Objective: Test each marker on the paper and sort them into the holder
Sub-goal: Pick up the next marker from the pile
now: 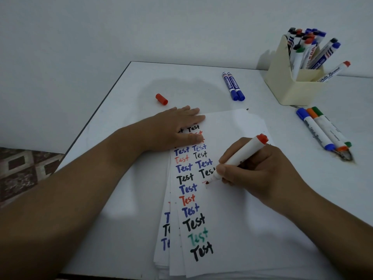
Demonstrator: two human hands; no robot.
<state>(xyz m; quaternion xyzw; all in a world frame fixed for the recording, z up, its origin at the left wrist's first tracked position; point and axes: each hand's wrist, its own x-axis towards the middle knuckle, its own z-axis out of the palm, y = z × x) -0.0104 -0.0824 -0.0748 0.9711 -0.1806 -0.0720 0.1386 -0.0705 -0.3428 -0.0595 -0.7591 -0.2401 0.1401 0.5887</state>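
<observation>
Two hands show: the left hand (177,128) and the right hand (260,170). One uncapped red marker (240,156) is in use, and one loose red cap (161,99) lies on the bench (125,102). Two blue markers (233,85) lie side by side. Three more markers (325,129) lie together: one blue, one orange, one green. One cream holder (290,87) carries a crowd of markers, too packed to count. The paper (228,229) is a fanned stack of several sheets, number unclear.
</observation>
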